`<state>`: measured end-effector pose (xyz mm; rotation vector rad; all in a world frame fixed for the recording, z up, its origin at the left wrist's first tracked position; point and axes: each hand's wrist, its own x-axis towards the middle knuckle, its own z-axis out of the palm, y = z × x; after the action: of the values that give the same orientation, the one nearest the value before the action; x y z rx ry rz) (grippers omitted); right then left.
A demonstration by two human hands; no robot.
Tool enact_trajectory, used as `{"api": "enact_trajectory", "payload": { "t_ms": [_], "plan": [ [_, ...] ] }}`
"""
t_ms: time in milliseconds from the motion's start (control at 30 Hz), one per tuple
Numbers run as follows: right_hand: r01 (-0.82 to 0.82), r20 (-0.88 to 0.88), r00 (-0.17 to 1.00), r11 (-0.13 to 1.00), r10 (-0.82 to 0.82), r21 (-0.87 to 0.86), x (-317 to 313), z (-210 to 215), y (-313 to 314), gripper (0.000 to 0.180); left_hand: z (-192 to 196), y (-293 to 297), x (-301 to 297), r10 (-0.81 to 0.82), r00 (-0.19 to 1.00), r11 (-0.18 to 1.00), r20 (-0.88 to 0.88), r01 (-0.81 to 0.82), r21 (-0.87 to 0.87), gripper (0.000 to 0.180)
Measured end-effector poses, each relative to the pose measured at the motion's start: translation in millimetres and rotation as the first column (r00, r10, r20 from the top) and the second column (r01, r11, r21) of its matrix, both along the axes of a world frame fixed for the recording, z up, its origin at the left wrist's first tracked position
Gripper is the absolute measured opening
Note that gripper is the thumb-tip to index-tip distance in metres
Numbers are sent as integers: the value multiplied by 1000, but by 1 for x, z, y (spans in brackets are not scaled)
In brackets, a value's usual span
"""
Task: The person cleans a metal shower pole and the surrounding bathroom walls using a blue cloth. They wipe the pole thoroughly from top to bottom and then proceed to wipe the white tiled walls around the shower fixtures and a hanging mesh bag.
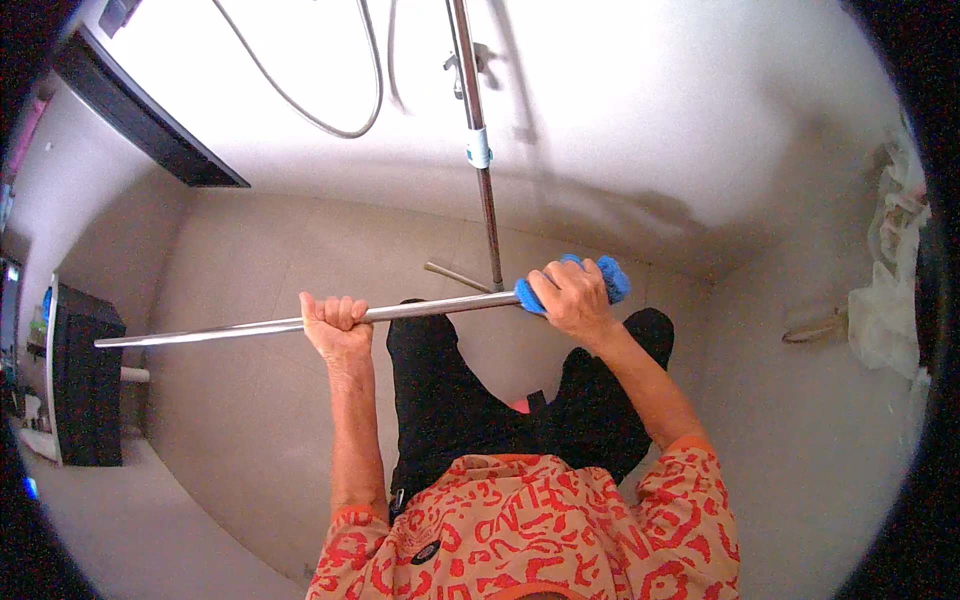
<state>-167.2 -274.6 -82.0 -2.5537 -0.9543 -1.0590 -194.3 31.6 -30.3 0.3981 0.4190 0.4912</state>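
Observation:
A long shiny metal pole lies nearly level across my knees, its bare end pointing left. My left hand is closed around it near the middle. At the pole's right end, my right hand is closed on a fluffy blue cloth, which wraps the pole. The pole's tip on that side is hidden by the cloth and fingers. Just beyond, a second metal pole stands upright with a pale blue band around it and a foot bar at the floor.
A grey shower hose hangs along the white far wall, near a wall tap. To the left are a dark cabinet and a long black panel. Whitish plastic bags hang on the right. Beige tiles cover the floor.

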Motion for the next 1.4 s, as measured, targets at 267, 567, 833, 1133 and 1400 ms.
{"api": "enact_trajectory", "payload": {
  "t_ms": [267,567,833,1133,1400],
  "plan": [
    [118,-160,973,953,-168,-280,5,-27,-59,10,-2,5,-2,8,998,999,60,-10,45,49],
    [17,-194,981,974,28,228,-9,61,19,41,-7,-4,1,3,996,1000,84,-1,-19,50],
    [-214,-341,919,977,196,-15,-17,38,66,40,-1,-18,-4,-45,998,998,37,47,-51,52],
    [-122,-508,859,990,71,-69,-29,28,-22,37,9,-7,-11,-57,997,998,52,58,-15,52],
    [-131,-455,887,988,79,-82,-31,36,47,41,7,-16,-10,-91,995,996,39,90,22,52]
  ]
}}
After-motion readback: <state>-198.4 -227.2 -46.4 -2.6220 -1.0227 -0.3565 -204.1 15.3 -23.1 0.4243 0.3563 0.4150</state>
